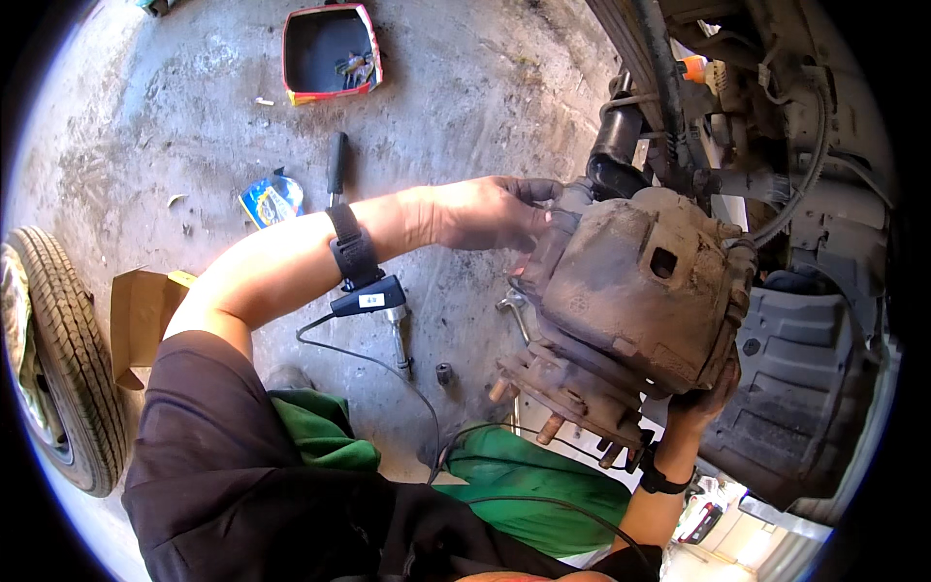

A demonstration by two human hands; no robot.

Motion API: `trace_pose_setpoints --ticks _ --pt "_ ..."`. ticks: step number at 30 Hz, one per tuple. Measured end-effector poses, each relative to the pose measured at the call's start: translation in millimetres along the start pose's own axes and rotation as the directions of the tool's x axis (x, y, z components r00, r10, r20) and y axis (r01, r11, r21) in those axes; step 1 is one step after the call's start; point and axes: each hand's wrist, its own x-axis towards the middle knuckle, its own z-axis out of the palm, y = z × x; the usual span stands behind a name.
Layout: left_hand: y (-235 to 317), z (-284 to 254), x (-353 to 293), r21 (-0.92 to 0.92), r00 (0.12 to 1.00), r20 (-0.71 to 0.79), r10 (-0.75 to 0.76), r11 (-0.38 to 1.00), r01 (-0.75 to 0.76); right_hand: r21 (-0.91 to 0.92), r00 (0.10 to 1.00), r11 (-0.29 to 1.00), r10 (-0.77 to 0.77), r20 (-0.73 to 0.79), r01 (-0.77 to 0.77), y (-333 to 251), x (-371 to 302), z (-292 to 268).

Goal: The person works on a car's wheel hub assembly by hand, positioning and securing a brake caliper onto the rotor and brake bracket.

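Observation:
A rusty brown brake caliper [621,301] sits over the brake disc at the right of the head view. Below it the wheel hub [572,393] shows several bare studs. My left hand [499,213] reaches to the caliper's upper left side, its darkened fingers and thumb closed round the edge there; part of the fingers is hidden. From below, my right hand [715,393] grips the caliper's lower right side, with most of its fingers out of sight behind the metal. A black shock absorber [618,145] rises just behind the caliper.
On the concrete floor lie a ratchet-like tool [399,339], a black socket [443,372], a black-handled tool [337,165], a blue packet [272,201] and a wrench [514,312]. A small-parts tray [333,97], a cardboard box [131,325] and a wheel [73,364] stand left.

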Motion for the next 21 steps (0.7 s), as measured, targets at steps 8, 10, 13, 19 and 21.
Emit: trace_pose_setpoints --ticks 8,10,13,19,21 --pt "1 2 2 0.15 1.0 -0.013 -0.012 0.989 0.014 -0.597 0.848 0.619 -0.479 0.228 0.51 -4 6 -9" --pt "5 -1 1 0.181 1.0 0.009 -0.013 0.983 0.011 -0.652 0.721 0.41 -0.615 0.319 0.638 -3 6 -11" --pt "5 -1 0 0.152 0.999 0.035 0.03 0.988 -0.035 -0.72 0.882 0.513 -0.323 0.342 0.467 4 0 -23" --pt "-14 -7 7 0.194 1.0 0.023 0.001 0.981 -0.006 -0.46 0.876 0.749 -0.446 0.183 0.477 -2 1 -17" --pt "-13 -10 14 0.198 0.999 0.035 -0.034 0.98 0.027 -0.55 0.838 0.643 -0.49 0.241 0.534 -5 1 -18"
